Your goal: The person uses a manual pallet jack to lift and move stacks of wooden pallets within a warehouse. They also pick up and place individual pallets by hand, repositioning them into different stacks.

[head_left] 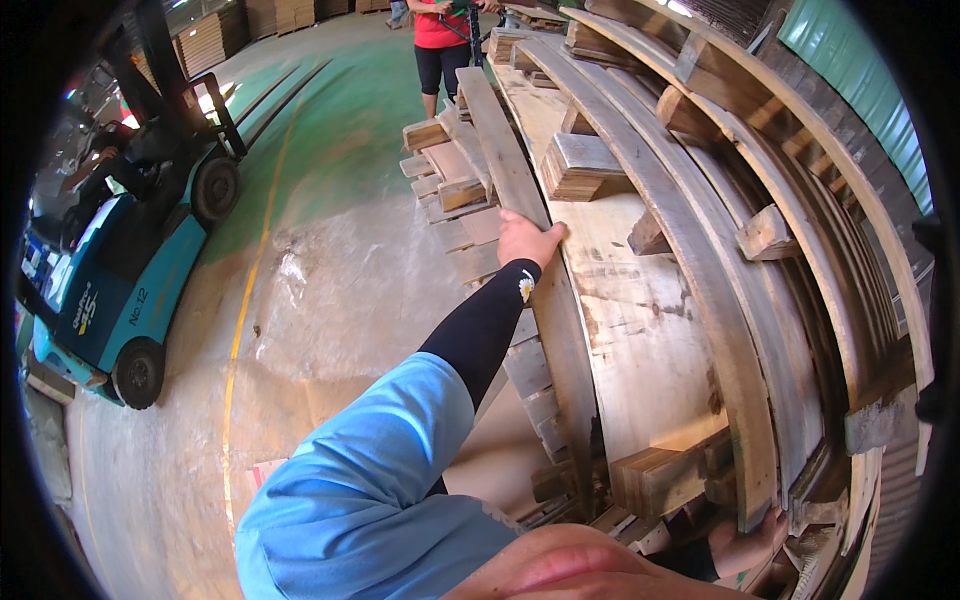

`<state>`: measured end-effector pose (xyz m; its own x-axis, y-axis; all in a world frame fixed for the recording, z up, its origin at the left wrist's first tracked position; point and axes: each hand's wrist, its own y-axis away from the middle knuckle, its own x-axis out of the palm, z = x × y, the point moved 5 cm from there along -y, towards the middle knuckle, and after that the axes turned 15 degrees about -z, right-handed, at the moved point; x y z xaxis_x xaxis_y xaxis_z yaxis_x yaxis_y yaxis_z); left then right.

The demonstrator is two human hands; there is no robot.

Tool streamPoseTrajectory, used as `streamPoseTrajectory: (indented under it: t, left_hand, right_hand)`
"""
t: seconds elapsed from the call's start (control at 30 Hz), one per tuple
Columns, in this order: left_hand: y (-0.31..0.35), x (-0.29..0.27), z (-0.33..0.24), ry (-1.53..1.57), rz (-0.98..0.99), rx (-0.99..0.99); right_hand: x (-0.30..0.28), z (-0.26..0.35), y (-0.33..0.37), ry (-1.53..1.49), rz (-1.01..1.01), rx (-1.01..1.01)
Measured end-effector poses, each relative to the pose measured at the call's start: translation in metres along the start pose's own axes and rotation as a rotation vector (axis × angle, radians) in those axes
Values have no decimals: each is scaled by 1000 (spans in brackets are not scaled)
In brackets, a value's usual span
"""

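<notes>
- Just off centre toward 1 o'clock, the person's left hand (pixel 528 240) lies across a long, flat, grey-brown wooden plank (pixel 503 140), clasping it with the thumb spread to one edge; the fingertips are out of sight, so how tightly they hold cannot be told.
- That plank runs from 12 o'clock down toward 5 o'clock; the hand covers part of it, and its lower end is lost in shadow among other timber.
- At about half past 4, the right hand (pixel 752 546) is partly hidden, beside the lower end of a long, weathered, curved-looking board (pixel 690 275); whether it grips that board cannot be told.
- Between plank and board lies a pale, stained plywood panel (pixel 640 330), partly covered by brown layered-wood blocks (pixel 660 478).
- On the plank's 9 o'clock side, a stack of stepped wooden slat ends (pixel 445 195) shows; the left arm's black sleeve (pixel 480 325) hides some of it.
- At 12 o'clock stands another person in a red top (pixel 443 30), head cut off by the upper edge.
- Toward 9 and 10 o'clock is a teal-blue forklift (pixel 160 275) with a black mast; its seated driver is dark and hard to make out.
</notes>
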<state>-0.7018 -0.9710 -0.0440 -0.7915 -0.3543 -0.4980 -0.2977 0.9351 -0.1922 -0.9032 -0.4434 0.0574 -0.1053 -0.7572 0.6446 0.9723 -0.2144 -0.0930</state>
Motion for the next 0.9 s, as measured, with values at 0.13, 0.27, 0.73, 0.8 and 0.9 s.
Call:
streamPoseTrajectory:
  t: [0.13, 0.27, 0.73, 0.8, 0.9]
  left_hand:
    - [-1, 1, 0, -37, -24, 27]
    - [0, 3, 2, -37, -31, 21]
    - [2, -3, 1, 40, 1, -31]
    - [2, -2, 3, 14, 5, -34]
    - [-1, -1, 1, 31, -12, -9]
  right_hand:
    - [5, 0, 4, 47, -52, -20]
    - [8, 0, 9, 83, -122, -55]
    - [9, 2, 12, 46, -167, -121]
    - [7, 2, 11, 30, -167, -101]
    - [6, 0, 6, -12, -125, -59]
